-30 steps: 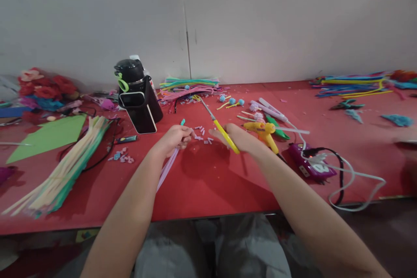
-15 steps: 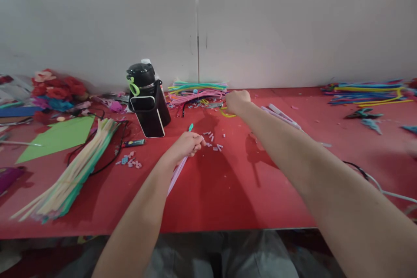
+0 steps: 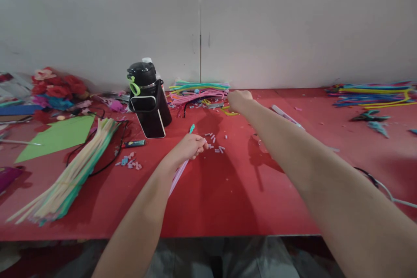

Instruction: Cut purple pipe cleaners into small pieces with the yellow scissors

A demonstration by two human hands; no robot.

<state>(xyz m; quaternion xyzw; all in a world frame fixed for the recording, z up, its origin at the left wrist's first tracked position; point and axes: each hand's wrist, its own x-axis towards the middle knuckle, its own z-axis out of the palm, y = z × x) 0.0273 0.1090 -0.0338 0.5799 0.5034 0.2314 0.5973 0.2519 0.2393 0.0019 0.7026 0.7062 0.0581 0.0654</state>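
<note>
My left hand [image 3: 190, 145] rests on the red table [image 3: 228, 200], fingers closed round a bundle of lilac pipe cleaners [image 3: 177, 173]; a teal tip [image 3: 191, 128] sticks out past the knuckles. Several short lilac cut pieces [image 3: 215, 141] lie just right of it. My right arm is stretched far forward. My right hand [image 3: 239, 99] is curled shut at the back of the table, over the yellow handles of the scissors [image 3: 228, 112], whose blade points left toward a stack of coloured pipe cleaners [image 3: 198, 89].
A black bottle [image 3: 143, 79] and a leaning phone [image 3: 150, 117] stand left of centre. Green paper [image 3: 57, 135], a bundle of pale stems [image 3: 73, 171] and red paper flowers [image 3: 54, 87] lie at the left. More pipe cleaners [image 3: 371, 94] and a cable [image 3: 381, 186] lie at the right, white partitions behind.
My right hand carried the yellow scissors from the table's middle to its far side, by the pipe-cleaner stack. The view shifted right. My left hand kept its grip.
</note>
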